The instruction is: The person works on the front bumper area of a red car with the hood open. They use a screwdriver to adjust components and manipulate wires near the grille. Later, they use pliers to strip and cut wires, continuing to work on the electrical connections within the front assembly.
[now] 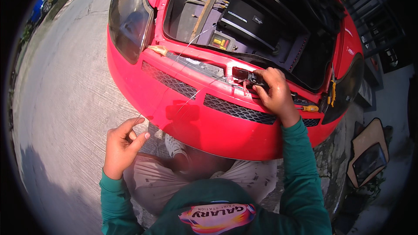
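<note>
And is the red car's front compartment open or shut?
Open: no lid covers the front compartment, and the flat black box inside shows.

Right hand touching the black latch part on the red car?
Touching. The head view shows the right hand gripping the right end of the black latch part, no gap between.

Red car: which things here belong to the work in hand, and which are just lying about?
Likely in the work:
red car
black latch-like part, touched by the right hand
thin strand; whether the left hand holds it is unclear

Likely just lying about:
yellow-handled tool, in neither hand
tan board with a dark inset
</note>
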### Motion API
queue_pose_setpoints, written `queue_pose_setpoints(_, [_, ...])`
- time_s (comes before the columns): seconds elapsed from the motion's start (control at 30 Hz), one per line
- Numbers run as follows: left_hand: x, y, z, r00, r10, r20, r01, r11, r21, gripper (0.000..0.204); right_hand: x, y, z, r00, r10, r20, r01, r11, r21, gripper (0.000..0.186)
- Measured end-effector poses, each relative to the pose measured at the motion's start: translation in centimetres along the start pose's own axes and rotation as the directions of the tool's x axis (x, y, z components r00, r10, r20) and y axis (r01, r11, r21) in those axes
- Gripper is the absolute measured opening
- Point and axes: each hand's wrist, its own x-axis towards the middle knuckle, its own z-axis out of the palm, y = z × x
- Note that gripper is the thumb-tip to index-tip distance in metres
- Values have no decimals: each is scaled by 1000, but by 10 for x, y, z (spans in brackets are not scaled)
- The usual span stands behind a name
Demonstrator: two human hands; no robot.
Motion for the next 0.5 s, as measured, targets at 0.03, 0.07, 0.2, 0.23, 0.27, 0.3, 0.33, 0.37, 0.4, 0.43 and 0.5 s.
queue_pose_setpoints(0.03, [-4,-2,-5,1000,6,-8,-6,1000,-8,38,1,0,-1,1000,12,-6,-12,1000,25,38])
queue_pose_setpoints(0.07, [-7,-3,-9,1000,13,-15,-13,1000,-15,39,2,-1,-3,1000,28,10,-29,999,26,33])
queue_pose_setpoints(0.2, [-13,-14,-14,998,-8,-56,7,1000,-18,42,2,1,-4,1000,17,22,-17,1000,-15,34])
queue_pose_setpoints(0.23, [-14,-15,-15,997,-18,-74,17,1000,-7,42,3,-1,-3,1000,12,25,-11,1000,-18,34])
queue_pose_setpoints(0.27, [-13,-14,-11,996,-30,-79,27,999,-41,43,3,-2,-2,1000,8,26,-7,1000,-22,34])
queue_pose_setpoints(0.3, [-9,-12,-2,996,-41,-83,35,997,-75,45,3,-2,-2,1000,15,27,-15,1000,-20,35])
queue_pose_setpoints(0.33, [-4,-6,8,995,-50,-85,40,993,-110,47,2,-2,-3,999,24,26,-24,999,-21,35])
queue_pose_setpoints(0.37, [0,2,17,995,-63,-71,57,994,-88,47,2,-2,-2,999,32,27,-31,999,-21,35])
queue_pose_setpoints(0.4, [5,14,28,995,-77,-57,74,995,-66,47,1,-3,0,999,26,34,-25,999,-26,35])
queue_pose_setpoints(0.43, [11,24,36,995,-90,-42,88,995,-44,47,1,-3,0,999,21,40,-20,999,-34,35])
queue_pose_setpoints(0.5, [21,40,45,999,-17,-38,19,999,45,42,0,-5,-3,999,20,51,-17,999,-49,36])
